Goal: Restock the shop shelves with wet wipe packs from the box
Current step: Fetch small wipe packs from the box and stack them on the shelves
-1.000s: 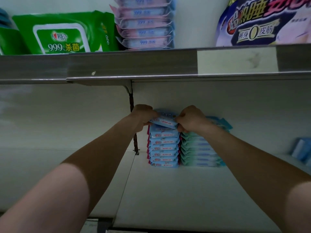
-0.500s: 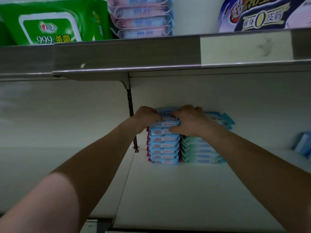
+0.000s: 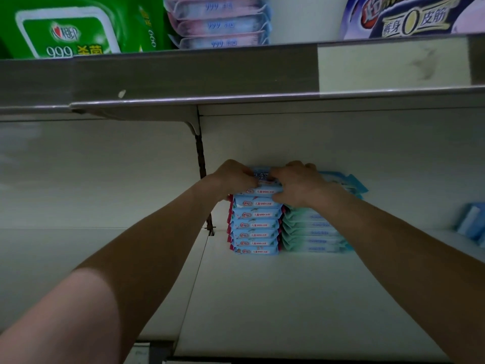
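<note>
White shelf (image 3: 288, 311), blue wipe-pack stack (image 3: 256, 224) touching teal stack (image 3: 312, 233)

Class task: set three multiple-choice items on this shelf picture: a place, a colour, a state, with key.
1. The teal stack stands where, against the blue stack? A on its left; B on its right; C on the shelf above.
2. The large pack at the left of the upper shelf is: A green; B red; C black.
3. The left hand and right hand: A hang idle; B grip the top pack; C hold a box.
Key: B, the stacks stand side by side; A, its wrapper is green; B, both curl round its ends.
</note>
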